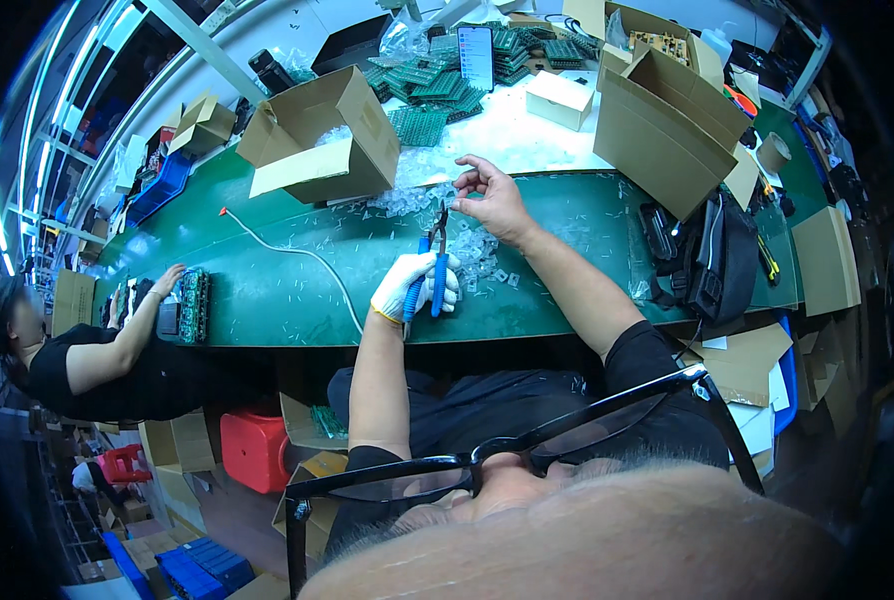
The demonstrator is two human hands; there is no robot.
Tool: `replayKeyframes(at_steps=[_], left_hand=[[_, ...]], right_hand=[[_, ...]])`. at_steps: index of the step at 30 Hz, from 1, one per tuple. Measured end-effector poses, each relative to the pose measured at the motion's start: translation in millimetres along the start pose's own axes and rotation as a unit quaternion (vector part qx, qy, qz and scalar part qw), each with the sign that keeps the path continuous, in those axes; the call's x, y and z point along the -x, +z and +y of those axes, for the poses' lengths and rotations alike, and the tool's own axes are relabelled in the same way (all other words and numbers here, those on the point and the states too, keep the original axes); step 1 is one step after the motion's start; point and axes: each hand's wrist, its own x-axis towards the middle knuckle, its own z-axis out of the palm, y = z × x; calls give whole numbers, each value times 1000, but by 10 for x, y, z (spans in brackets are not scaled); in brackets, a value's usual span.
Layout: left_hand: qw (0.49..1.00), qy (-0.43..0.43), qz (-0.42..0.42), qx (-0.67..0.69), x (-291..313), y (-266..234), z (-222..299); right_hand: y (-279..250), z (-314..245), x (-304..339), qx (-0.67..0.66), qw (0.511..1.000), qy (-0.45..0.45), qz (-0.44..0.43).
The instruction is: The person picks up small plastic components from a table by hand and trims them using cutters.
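Observation:
My left hand [399, 287], in a white knitted glove, is closed around blue-handled cutting pliers [440, 268]. Their dark jaws point away from me, toward the fingertips of my bare right hand [495, 208]. The right thumb and index finger pinch what looks like a small clear plastic piece right by the jaws; it is too small to see well. Under and beside both hands lie loose clear plastic pieces [479, 262], with more of them heaped [403, 203] farther back.
An open cardboard box [372, 135] stands back left, another [657, 140] back right. Green circuit boards [447, 85] pile up behind, near a phone [476, 58] and a white box [560, 99]. A white cable [312, 255] crosses the green table. Left, a co-worker [117, 350] handles boards.

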Motion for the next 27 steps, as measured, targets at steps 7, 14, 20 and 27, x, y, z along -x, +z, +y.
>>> replayKeyframes(at_steps=[7,14,20,27], left_hand=[[1000,15,-12,0,-6,-6,-32],[1000,-2,10,-17,-36,-4,-24],[1000,1,-4,-9,-36,-3,-21],[1000,-1,0,1,-6,-40,-29]], right_hand=[[-22,55,-11,-36,998,47,-6],[-39,115,-18,-106,990,92,6],[-29,105,3,-13,998,58,-1],[69,-120,75,1,993,117,-31]])
